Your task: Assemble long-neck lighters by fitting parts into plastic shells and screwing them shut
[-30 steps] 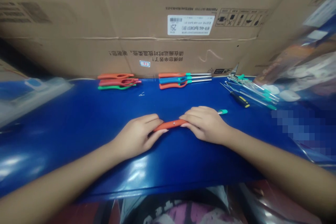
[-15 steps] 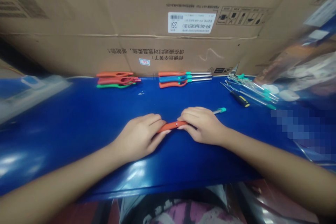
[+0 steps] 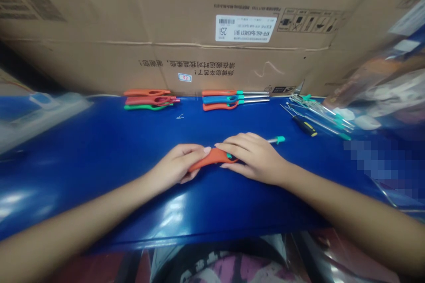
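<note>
Both hands hold an orange long-necked gas lighter (image 3: pixel 212 159) low over the blue table, its broad side facing up. My left hand (image 3: pixel 182 161) is closed around the handle's left end, with the thumb on top. Over the front of the handle lies my right hand (image 3: pixel 254 157), fingers wrapped across it and covering much of that part. A bit of green trigger shows beside the right fingers. A metal tube with a green tip (image 3: pixel 280 139) sticks out beyond the right hand.
Against the cardboard (image 3: pixel 186 22) lie three tubed lighters (image 3: pixel 221 99) and several handle shells (image 3: pixel 146 99). A screwdriver (image 3: pixel 304 126) and loose metal tubes (image 3: pixel 323 117) are at right. Small pale bits (image 3: pixel 180 116) lie mid-table. A clear plastic item (image 3: pixel 49 115) stands at left.
The orange lighter has turned from its narrow edge to its broad side. My left thumb has moved on top of the handle, and the right fingers have shifted slightly left over it.
</note>
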### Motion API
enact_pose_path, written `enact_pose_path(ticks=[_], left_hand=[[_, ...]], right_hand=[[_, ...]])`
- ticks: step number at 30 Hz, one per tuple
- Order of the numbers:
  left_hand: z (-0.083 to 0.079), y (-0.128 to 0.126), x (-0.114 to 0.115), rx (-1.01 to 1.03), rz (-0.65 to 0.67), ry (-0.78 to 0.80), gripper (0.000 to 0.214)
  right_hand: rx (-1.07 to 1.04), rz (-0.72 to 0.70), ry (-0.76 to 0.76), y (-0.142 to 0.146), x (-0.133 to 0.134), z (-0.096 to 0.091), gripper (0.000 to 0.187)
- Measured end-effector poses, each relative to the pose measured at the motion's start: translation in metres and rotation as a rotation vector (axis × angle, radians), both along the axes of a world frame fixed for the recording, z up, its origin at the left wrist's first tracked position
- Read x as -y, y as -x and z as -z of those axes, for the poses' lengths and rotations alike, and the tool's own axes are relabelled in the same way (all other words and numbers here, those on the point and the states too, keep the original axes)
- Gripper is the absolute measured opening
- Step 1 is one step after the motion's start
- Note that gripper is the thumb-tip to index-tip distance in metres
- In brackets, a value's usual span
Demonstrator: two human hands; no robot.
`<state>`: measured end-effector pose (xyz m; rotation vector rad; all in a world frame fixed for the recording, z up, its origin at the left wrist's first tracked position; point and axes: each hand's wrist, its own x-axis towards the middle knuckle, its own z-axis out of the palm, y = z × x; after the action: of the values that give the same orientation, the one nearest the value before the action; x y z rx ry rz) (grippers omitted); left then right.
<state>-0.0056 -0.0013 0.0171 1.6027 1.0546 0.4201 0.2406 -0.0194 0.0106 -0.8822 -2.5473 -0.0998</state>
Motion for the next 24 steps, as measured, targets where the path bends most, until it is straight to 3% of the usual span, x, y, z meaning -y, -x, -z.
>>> enact_pose_path(ticks=[2,6,9,15,20,24], left_hand=[[0.000,0.002,-0.002,0.023,-0.006,-0.032,0.044],[0.002,0.010,-0.004,-0.041,0.195,-0.589,0.035],[0.005,0.014,-0.002,-0.125,0.309,-0.826,0.037],[0.010,0.014,-0.001,-0.174,0.454,-0.938,0.034],[0.010,0.016,-0.011,-0.159,0.438,-0.967,0.033],[0.005,0.024,-0.020,-0.092,0.390,-1.049,0.035]], right_hand=[[-0.021,-0.011,-0.034,-0.001,0.001,-0.001,0.040],[-0.115,-0.014,-0.050,-0.001,0.001,0.001,0.031],[-0.144,-0.062,-0.002,-0.002,0.002,0.002,0.029],[-0.189,-0.118,0.004,-0.002,0.006,0.005,0.022],[-0.099,-0.060,0.020,-0.003,0.003,-0.002,0.025],[0.001,-0.011,-0.061,-0.016,-0.004,-0.006,0.027]])
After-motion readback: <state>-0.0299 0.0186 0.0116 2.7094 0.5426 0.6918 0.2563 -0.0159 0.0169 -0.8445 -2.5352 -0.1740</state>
